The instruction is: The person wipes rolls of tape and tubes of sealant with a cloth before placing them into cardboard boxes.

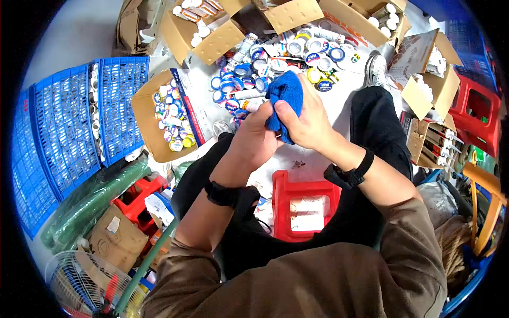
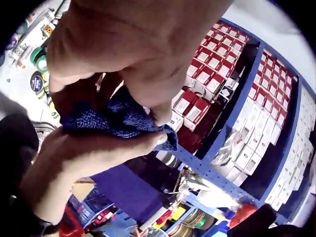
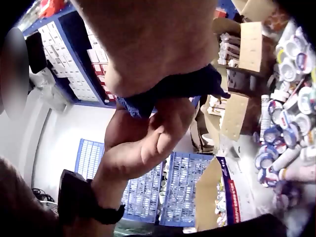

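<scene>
Beyond the red stool [image 1: 280,208], blue cloth [image 1: 287,100] is gripped by left hand [image 1: 256,139], right hand [image 1: 310,121]: likely soft, light, best bunched!

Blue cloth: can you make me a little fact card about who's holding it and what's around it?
Thing held: blue cloth
Held by: left hand and right hand
Inside the cloth: can't tell
Past the hands: pile of tubes and round containers
Left of the pile: cardboard box with small round things inside
Far left: blue crates
Between the legs: red stool
</scene>
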`<move>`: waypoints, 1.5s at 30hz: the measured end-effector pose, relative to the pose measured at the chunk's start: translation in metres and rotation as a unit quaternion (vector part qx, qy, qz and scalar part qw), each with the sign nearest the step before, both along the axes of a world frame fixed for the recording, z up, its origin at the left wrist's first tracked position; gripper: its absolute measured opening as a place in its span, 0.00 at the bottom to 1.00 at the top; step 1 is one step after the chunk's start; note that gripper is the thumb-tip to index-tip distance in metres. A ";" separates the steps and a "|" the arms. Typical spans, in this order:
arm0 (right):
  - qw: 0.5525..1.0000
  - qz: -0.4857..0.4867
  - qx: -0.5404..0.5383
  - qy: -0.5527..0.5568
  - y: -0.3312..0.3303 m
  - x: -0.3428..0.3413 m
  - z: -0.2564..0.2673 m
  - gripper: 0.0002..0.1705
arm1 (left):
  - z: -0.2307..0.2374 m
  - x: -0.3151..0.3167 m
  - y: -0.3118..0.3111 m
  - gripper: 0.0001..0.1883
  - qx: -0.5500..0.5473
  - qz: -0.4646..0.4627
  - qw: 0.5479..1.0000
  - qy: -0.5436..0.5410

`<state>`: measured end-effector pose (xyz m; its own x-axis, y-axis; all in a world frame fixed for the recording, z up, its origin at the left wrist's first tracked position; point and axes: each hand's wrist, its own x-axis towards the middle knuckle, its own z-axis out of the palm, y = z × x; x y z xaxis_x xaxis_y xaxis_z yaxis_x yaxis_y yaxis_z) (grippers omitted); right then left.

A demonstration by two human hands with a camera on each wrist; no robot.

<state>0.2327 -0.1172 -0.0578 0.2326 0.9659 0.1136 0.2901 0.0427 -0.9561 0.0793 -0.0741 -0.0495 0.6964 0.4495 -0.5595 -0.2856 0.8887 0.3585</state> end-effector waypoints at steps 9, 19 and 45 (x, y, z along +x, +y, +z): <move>0.958 -0.078 -0.107 0.253 0.021 0.026 -0.011 0.27 | 0.029 0.016 0.019 0.19 0.004 -0.130 0.988 0.082; 0.974 0.000 0.201 -0.102 0.029 0.031 -0.020 0.36 | 0.000 0.038 0.026 0.21 0.045 -0.006 0.999 0.015; 0.993 -0.055 0.099 -0.033 0.038 0.012 -0.029 0.32 | -0.002 0.051 0.023 0.33 0.184 0.048 0.972 0.141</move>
<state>0.2451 -0.0788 -0.0868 0.3208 0.8922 0.3178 0.3652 0.1931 -0.9107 0.1301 -0.0514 -0.0513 0.4832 0.7104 -0.5118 -0.2047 0.6600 0.7228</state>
